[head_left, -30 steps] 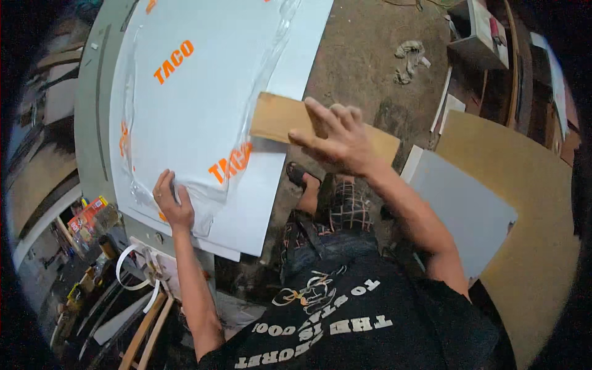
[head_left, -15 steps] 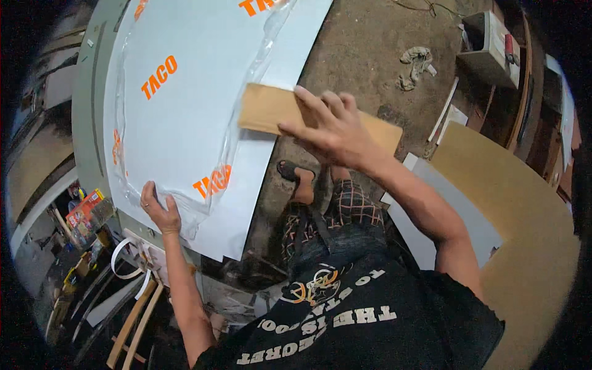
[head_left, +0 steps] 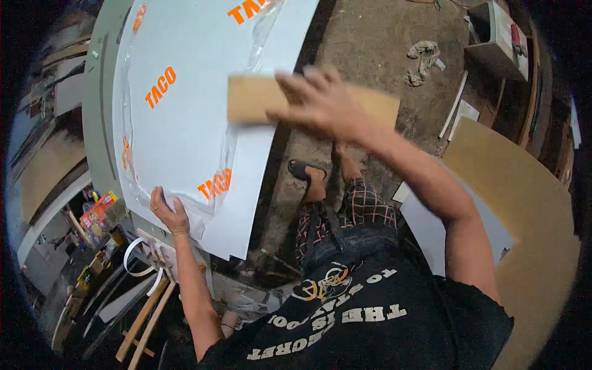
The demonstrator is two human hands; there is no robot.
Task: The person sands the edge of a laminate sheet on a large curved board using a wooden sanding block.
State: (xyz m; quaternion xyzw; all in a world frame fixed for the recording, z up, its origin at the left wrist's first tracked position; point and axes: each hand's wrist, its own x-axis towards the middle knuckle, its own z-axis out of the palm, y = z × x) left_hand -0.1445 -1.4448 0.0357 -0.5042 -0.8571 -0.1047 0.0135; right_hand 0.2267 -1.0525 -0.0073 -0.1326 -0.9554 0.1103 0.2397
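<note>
A large white sheet with orange lettering lies on the worktable at the left, with crinkled clear plastic film running along its edges. My left hand rests at its near corner, fingers and thumb apart, on or beside the bunched film. In my right hand is a flat, tan rectangular board, gripped across its middle. The left end of that board is over the sheet's right edge, and the other end reaches out past my wrist above the floor. The right hand is blurred by motion; whether the board touches the sheet I cannot tell.
The grey-green tabletop shows along the sheet's left side. A large tan panel and a white panel lie to my right. A rag is on the floor near a pale box. Wooden strips stand at lower left.
My right hand and the tan board have moved a little left and up, and the board has turned more level. My left hand stays at the sheet's corner. The whole view has shifted slightly.
</note>
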